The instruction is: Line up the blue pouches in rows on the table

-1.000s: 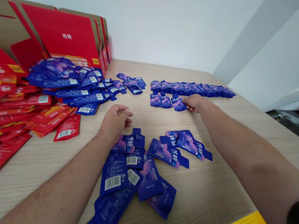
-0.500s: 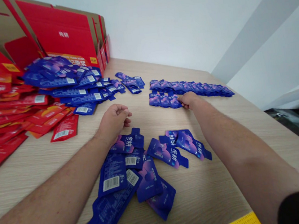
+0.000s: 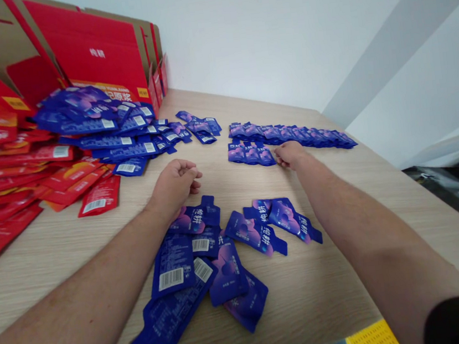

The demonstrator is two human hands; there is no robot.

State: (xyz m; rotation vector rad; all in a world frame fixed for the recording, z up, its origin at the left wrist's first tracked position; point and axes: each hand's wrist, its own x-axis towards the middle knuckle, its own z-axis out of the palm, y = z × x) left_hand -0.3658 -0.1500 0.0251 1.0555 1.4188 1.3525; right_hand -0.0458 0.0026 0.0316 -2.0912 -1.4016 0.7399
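My left hand (image 3: 174, 187) hangs curled over the wooden tabletop, holding nothing, just above a loose heap of blue sachets (image 3: 194, 265). My right hand (image 3: 290, 155) has its fingers closed on nothing. Its fingertips sit almost at the end of a short row of blue sachets (image 3: 251, 154). Behind that lies a longer overlapping row of blue sachets (image 3: 287, 134). A smaller group of blue sachets (image 3: 281, 220) lies below my right forearm.
A spread of blue sachets (image 3: 99, 129) lies at the back left, beside a large pile of red sachets (image 3: 15, 170). Behind them stand flattened red cardboard boxes (image 3: 92, 44) against a white wall. The wooden table (image 3: 319, 289) ends at an edge on the right.
My right hand has drawn slightly right, away from the short row, leaving a sachet lying at its end. My left hand stays almost still.
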